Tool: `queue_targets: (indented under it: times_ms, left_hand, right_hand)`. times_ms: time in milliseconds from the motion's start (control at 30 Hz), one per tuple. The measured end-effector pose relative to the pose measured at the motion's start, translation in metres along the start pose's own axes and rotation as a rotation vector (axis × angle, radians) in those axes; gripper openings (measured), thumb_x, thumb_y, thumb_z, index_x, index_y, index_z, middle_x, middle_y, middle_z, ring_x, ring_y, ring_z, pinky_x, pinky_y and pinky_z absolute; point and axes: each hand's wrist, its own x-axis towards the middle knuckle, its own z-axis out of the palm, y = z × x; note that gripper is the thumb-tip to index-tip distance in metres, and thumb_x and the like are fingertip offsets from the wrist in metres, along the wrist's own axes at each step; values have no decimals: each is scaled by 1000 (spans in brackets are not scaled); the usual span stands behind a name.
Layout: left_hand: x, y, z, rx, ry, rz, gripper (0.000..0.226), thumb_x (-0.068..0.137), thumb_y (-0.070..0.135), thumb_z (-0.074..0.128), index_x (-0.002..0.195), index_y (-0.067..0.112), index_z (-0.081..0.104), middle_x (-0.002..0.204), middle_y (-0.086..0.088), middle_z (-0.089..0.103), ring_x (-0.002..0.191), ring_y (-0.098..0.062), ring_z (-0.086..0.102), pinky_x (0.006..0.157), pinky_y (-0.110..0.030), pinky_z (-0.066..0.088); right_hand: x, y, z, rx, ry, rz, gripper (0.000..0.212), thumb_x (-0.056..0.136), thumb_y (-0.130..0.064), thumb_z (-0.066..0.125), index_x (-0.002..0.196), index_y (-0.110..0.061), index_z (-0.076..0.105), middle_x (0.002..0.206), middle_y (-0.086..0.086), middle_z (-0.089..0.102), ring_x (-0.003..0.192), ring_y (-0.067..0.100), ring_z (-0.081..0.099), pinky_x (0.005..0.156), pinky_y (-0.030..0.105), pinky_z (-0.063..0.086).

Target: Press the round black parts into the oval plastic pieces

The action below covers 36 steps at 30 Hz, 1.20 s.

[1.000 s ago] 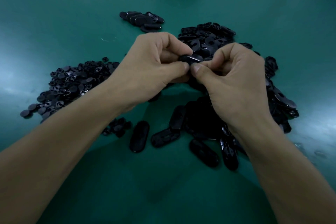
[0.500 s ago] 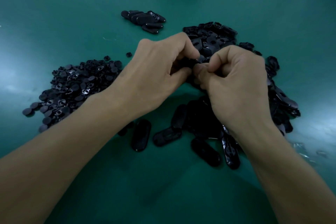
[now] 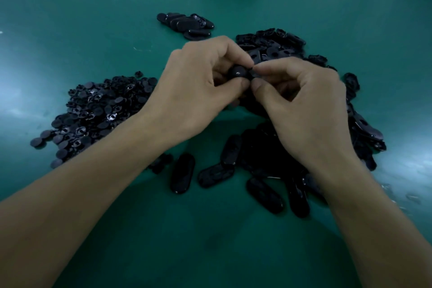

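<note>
Where two hands (image 3: 201, 91) (image 3: 301, 110) pinch, one part (image 3: 238, 72)

1. Flat teal-green matte table top (image 3: 70, 7): fills the whole view, edge to edge.
2. Pale, hazy patch of reflected light (image 3: 16, 103): on the table top at the left edge, soft-bordered.
3. Second pale patch of reflected light (image 3: 411, 166): on the table top at the right edge, streaked.
4. Broad dark shadow (image 3: 210, 252): on the near middle of the table top, its outline blurred.
5. Thin whitish mark (image 3: 140, 48): on the table top left of centre; too small to identify.
6. General light: dim, cool, uneven.
</note>
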Motion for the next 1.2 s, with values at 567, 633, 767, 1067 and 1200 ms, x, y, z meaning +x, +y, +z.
queue_targets:
  times_ms: [567, 633, 767, 1067, 1200]
  left_hand:
    - [4, 7, -7, -284, -28, -166, 17, 86, 0, 74, 96, 13, 73, 79, -1, 77, 71, -12, 74, 66, -19, 58]
    - [4, 6, -8, -286, -34, -176, 16, 86, 0, 74, 97, 12, 73, 80, -3, 77, 72, -13, 75, 66, -19, 58]
    - [5, 6, -8, -303, -57, -201, 16, 85, 2, 74, 96, 13, 74, 83, -5, 77, 74, -17, 75, 68, -21, 59]
    - [5, 6, -8, -352, -66, -223, 17, 85, 0, 73, 95, 13, 74, 81, -3, 77, 74, -14, 75, 68, -20, 58]
    - [4, 7, -8, -343, -66, -223, 16, 84, 1, 75, 93, 14, 74, 82, -5, 78, 74, -17, 75, 68, -21, 59]
  right_hand:
    - [6, 6, -4, 328, -72, 57, 20, 83, -15, 78, 90, -33, 73, 80, -11, 75, 74, 5, 72, 69, 18, 55]
    - [6, 6, -4, 326, -75, 56, 20, 84, -14, 78, 89, -33, 72, 77, -13, 75, 72, 4, 71, 66, 15, 53]
    - [7, 6, -6, 328, -75, 48, 15, 87, -14, 76, 86, -29, 73, 74, -13, 74, 64, 4, 70, 60, 12, 51]
    - [8, 6, -7, 367, -76, 62, 16, 83, -12, 79, 85, -27, 75, 72, -10, 75, 67, 5, 71, 63, 15, 53]
    - [7, 6, -8, 358, -78, 53, 16, 82, -12, 80, 85, -27, 75, 72, -11, 75, 67, 4, 71, 63, 14, 53]
